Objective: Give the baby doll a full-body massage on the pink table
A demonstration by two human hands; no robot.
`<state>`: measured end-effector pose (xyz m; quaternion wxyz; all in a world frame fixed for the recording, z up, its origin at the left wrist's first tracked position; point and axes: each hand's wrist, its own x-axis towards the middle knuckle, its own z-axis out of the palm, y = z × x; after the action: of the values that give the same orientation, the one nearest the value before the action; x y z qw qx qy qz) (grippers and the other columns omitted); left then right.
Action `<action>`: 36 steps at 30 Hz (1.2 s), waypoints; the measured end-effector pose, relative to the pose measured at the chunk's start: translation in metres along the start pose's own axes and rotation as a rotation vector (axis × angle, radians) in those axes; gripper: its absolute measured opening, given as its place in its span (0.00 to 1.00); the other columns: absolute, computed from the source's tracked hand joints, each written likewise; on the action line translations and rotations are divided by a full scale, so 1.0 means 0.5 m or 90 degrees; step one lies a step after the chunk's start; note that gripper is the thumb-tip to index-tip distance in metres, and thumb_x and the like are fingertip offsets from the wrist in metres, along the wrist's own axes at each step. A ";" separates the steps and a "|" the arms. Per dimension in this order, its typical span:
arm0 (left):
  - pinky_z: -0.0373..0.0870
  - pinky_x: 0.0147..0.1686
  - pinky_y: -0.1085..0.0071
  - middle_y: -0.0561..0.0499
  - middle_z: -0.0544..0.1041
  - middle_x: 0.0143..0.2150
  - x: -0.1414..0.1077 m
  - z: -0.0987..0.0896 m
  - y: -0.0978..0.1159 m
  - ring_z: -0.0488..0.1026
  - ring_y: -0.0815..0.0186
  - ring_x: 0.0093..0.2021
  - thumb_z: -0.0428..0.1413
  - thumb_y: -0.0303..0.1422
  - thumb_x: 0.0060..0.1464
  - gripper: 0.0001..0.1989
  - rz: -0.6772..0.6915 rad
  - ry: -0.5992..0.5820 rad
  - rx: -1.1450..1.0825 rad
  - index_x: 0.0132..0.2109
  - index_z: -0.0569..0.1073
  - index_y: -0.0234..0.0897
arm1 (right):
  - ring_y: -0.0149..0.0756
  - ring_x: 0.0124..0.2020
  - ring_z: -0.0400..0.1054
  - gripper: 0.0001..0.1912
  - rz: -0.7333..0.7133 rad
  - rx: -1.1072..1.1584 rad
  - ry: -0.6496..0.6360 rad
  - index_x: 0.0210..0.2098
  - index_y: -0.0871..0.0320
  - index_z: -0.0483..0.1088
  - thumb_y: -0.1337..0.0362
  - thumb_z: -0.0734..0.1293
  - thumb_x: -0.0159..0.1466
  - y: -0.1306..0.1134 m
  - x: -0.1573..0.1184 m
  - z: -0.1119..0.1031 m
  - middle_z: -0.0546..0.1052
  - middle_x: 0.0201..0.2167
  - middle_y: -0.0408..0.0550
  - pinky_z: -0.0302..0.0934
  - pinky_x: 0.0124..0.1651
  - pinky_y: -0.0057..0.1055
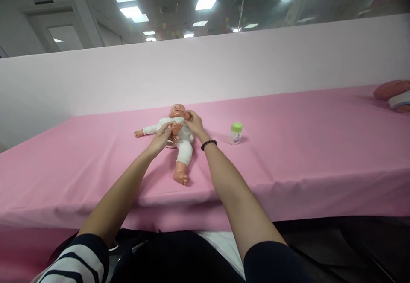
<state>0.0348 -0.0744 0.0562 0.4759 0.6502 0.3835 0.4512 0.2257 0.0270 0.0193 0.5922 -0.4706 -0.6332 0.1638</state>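
Observation:
A baby doll (185, 150) in a white body suit lies on its back, its head toward the wall. One of its legs points to me, and the other is bent up over its belly. My left hand (162, 137) is closed round the raised bare foot (176, 128). Beside the doll's head, my right hand (194, 123) grips the doll's hand (187, 115), bent up near its chin. A dark beaded bracelet circles my right wrist. The doll's other arm (150, 129) stretches out to the left.
The doll rests on a table with a pink cover (288, 146). Right of my right hand stands a small clear bottle (235, 135) with a green cap. At the far right edge lies part of another doll (392, 90). A white wall (256, 63) with glass above borders the back.

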 end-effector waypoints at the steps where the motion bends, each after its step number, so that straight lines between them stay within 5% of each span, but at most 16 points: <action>1: 0.76 0.31 0.69 0.48 0.79 0.35 -0.020 -0.004 0.012 0.77 0.64 0.33 0.56 0.52 0.63 0.25 0.012 0.001 -0.020 0.59 0.73 0.41 | 0.38 0.52 0.73 0.21 0.032 0.048 0.059 0.54 0.56 0.73 0.66 0.66 0.60 0.005 0.006 -0.008 0.79 0.54 0.49 0.66 0.57 0.33; 6: 0.75 0.31 0.75 0.53 0.74 0.39 -0.151 -0.027 0.039 0.72 0.71 0.31 0.64 0.49 0.57 0.28 0.089 0.191 -0.152 0.61 0.69 0.48 | 0.38 0.55 0.72 0.29 0.282 0.119 0.344 0.63 0.65 0.63 0.70 0.58 0.63 0.054 0.022 -0.065 0.73 0.60 0.62 0.67 0.56 0.34; 10: 0.72 0.29 0.78 0.55 0.72 0.36 -0.223 -0.044 0.002 0.70 0.73 0.30 0.66 0.47 0.55 0.25 0.028 0.264 -0.196 0.56 0.71 0.46 | 0.42 0.56 0.72 0.34 0.398 0.096 0.380 0.67 0.71 0.58 0.70 0.57 0.61 0.084 0.019 -0.096 0.70 0.61 0.69 0.69 0.54 0.37; 14: 0.75 0.32 0.74 0.53 0.73 0.37 -0.173 -0.061 0.000 0.74 0.69 0.35 0.65 0.47 0.56 0.25 0.042 0.241 -0.126 0.57 0.70 0.46 | 0.39 0.57 0.73 0.34 0.344 0.108 0.369 0.68 0.68 0.59 0.69 0.57 0.62 0.062 0.036 -0.095 0.71 0.61 0.65 0.69 0.54 0.36; 17: 0.73 0.30 0.74 0.53 0.73 0.35 -0.077 -0.058 0.031 0.72 0.69 0.32 0.65 0.44 0.55 0.26 0.050 0.145 -0.069 0.58 0.71 0.44 | 0.38 0.58 0.71 0.31 0.161 0.121 0.317 0.64 0.63 0.64 0.67 0.60 0.62 0.026 0.042 -0.075 0.72 0.63 0.60 0.67 0.59 0.36; 20: 0.70 0.27 0.75 0.55 0.71 0.29 0.008 -0.036 0.047 0.69 0.69 0.28 0.64 0.40 0.56 0.24 0.025 0.037 0.002 0.58 0.72 0.41 | 0.41 0.56 0.73 0.25 -0.021 0.122 0.135 0.55 0.59 0.73 0.68 0.67 0.58 -0.002 0.026 -0.044 0.78 0.57 0.54 0.66 0.61 0.37; 23: 0.67 0.26 0.75 0.53 0.72 0.30 0.048 -0.009 0.034 0.69 0.69 0.28 0.63 0.36 0.55 0.20 -0.018 -0.038 0.054 0.54 0.74 0.38 | 0.43 0.54 0.74 0.20 -0.101 0.081 -0.055 0.49 0.57 0.78 0.68 0.70 0.55 -0.013 0.003 -0.015 0.82 0.51 0.50 0.66 0.61 0.39; 25: 0.67 0.26 0.74 0.52 0.73 0.32 0.050 -0.001 0.023 0.70 0.68 0.29 0.63 0.36 0.55 0.19 -0.026 -0.048 0.065 0.54 0.74 0.38 | 0.44 0.53 0.75 0.20 -0.105 0.052 -0.089 0.48 0.56 0.79 0.69 0.71 0.54 -0.014 -0.003 -0.006 0.82 0.49 0.49 0.66 0.61 0.40; 28: 0.70 0.28 0.73 0.54 0.72 0.30 0.020 -0.016 0.026 0.71 0.67 0.29 0.63 0.41 0.56 0.22 -0.004 -0.002 0.047 0.56 0.72 0.41 | 0.43 0.53 0.75 0.22 -0.072 0.070 0.000 0.49 0.58 0.77 0.69 0.70 0.55 -0.012 0.004 -0.016 0.81 0.51 0.51 0.67 0.60 0.39; 32: 0.72 0.31 0.73 0.55 0.71 0.33 -0.082 -0.070 0.054 0.71 0.68 0.32 0.62 0.47 0.57 0.28 0.027 0.080 -0.017 0.60 0.67 0.45 | 0.40 0.57 0.72 0.25 0.100 0.101 0.264 0.57 0.60 0.69 0.71 0.63 0.60 0.011 0.019 -0.060 0.76 0.60 0.56 0.65 0.62 0.37; 36: 0.71 0.30 0.72 0.56 0.70 0.33 -0.211 -0.105 0.047 0.68 0.70 0.28 0.63 0.46 0.57 0.27 -0.061 0.038 0.009 0.59 0.66 0.46 | 0.40 0.64 0.68 0.37 0.287 0.101 0.437 0.67 0.65 0.55 0.77 0.60 0.57 0.055 0.015 -0.096 0.68 0.65 0.63 0.61 0.68 0.37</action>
<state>-0.0450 -0.1640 0.0630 0.4808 0.6209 0.4310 0.4445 0.2814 0.0299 0.0142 0.7527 -0.5777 -0.2651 0.1714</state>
